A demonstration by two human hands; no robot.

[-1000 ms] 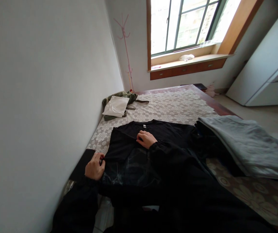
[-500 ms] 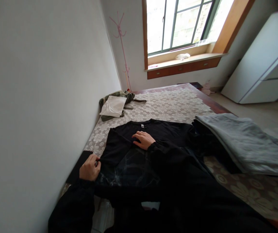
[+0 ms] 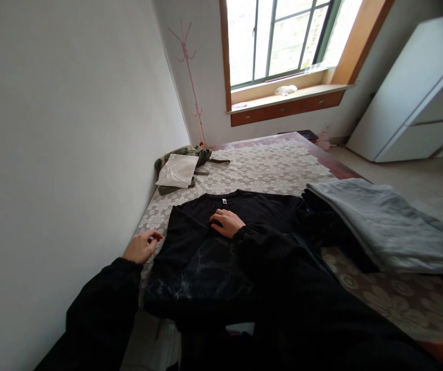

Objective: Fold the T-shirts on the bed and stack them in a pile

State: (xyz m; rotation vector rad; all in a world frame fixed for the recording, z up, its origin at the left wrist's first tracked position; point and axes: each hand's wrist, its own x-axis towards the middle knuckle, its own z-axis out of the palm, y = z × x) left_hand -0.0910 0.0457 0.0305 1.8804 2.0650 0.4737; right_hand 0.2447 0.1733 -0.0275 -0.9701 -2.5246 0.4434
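A black T-shirt [image 3: 190, 242] with a pale vein-like print lies spread on the floral cloth [image 3: 260, 170], its small neck label [image 3: 224, 201] at the far end. My right hand [image 3: 228, 223] rests on the shirt's upper middle, fingers slightly bent and palm down. Just off the shirt's left side is my left hand [image 3: 143, 246], with thumb and fingers a little apart and nothing visible between them. My dark right sleeve hides much of the shirt's right part.
On the right lies a stack of folded clothes with grey trousers or similar cloth [image 3: 383, 221] on top. A camouflage bag [image 3: 163, 189] sits at the back left under a white cloth-like piece [image 3: 177, 171]. A plain wall [image 3: 70, 129] runs close along the left.
My left hand has let go of the shirt's left edge and moved slightly up and left. The black cloth that stuck out at left now lies folded in. My right hand stays put.
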